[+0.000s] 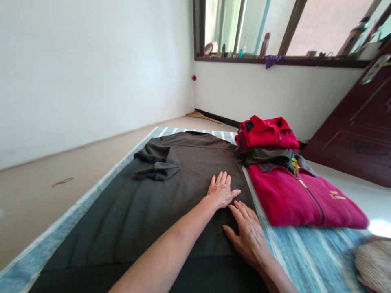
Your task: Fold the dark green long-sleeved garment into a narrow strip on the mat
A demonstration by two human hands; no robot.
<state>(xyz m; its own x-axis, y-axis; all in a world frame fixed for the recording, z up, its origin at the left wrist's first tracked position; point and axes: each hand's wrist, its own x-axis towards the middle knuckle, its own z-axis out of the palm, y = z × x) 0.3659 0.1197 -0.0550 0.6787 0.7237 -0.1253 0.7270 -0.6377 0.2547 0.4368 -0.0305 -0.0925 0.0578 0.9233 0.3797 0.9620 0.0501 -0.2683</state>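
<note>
A large dark grey shirt (pixel 146 211) lies spread flat on a blue striped mat (pixel 308 252). Its left sleeve (pixel 157 162) is folded inward. My left hand (pixel 220 190) rests flat on the shirt's right half, fingers stretched out and holding nothing. Just below and right of it, my right hand (pixel 249 234) also lies flat with open fingers, close to the shirt's right edge. Both palms press on the fabric.
A folded crimson fleece jacket (pixel 299 195) lies to the right of the shirt, with a folded red garment (pixel 267 133) behind it. A woven straw item (pixel 374 264) sits at the lower right. A dark red door (pixel 360 134) stands open at right; bare floor lies left.
</note>
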